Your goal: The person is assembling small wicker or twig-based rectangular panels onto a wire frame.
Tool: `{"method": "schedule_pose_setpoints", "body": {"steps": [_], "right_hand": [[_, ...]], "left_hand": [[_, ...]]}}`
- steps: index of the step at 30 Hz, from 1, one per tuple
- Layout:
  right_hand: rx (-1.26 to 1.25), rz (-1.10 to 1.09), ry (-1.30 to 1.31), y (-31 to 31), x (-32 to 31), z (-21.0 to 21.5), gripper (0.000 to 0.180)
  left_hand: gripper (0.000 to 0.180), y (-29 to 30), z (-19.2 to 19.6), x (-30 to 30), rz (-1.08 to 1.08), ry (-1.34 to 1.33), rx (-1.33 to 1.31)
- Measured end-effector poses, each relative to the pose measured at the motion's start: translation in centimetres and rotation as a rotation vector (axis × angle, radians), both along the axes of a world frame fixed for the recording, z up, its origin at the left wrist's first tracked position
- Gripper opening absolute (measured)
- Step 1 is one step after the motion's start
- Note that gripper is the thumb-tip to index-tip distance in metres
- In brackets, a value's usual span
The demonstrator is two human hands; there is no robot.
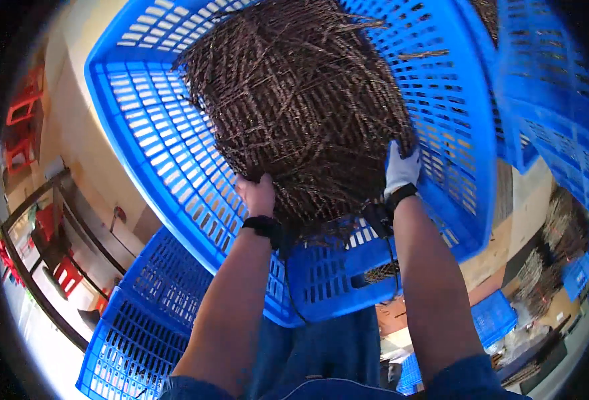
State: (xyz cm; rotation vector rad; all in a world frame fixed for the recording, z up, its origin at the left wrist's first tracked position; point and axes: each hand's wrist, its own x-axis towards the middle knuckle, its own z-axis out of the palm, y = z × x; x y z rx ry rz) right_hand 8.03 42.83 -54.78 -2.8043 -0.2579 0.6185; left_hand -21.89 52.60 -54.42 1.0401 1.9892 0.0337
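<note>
A big mass of thin dark-brown sticks (301, 107) fills the middle of a blue slatted plastic basket (164, 127). At the near left edge of the mass, my bare left hand (256, 195) grips the sticks, its fingers partly hidden among them. My right hand (402, 170), in a white glove, holds the near right side of the mass, with its thumb on the outside and its other fingers partly buried. Dark bands with thin cables circle both wrists. A loose stick (424, 55) lies against the basket's right wall.
More blue baskets stand at the lower left (144, 307) and the upper right (551, 87). Bundles of sticks (541, 273) lie on the floor at the right, near another blue basket (493, 319). Red stools (24, 100) and a dark metal frame (34, 280) are at the far left.
</note>
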Motion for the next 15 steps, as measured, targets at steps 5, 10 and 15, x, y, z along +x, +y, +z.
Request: {"method": "schedule_pose_setpoints", "body": {"steps": [5, 10, 15], "right_hand": [[-0.211, 0.056, 0.195, 3.9, -5.6, -0.3, 0.11], [-0.018, 0.36, 0.257, 2.5, -10.2, 3.2, 0.1], [0.189, 0.513, -0.047, 3.5, -3.5, 5.7, 0.072]], "left_hand": [[0.092, -0.9, -1.0, 3.8, 0.104, 0.07, 0.111], [0.08, -2.9, 1.5, 6.8, 0.042, -0.236, 0.227], [0.094, 0.5, 1.0, 4.2, 0.099, 0.123, 0.349]]}}
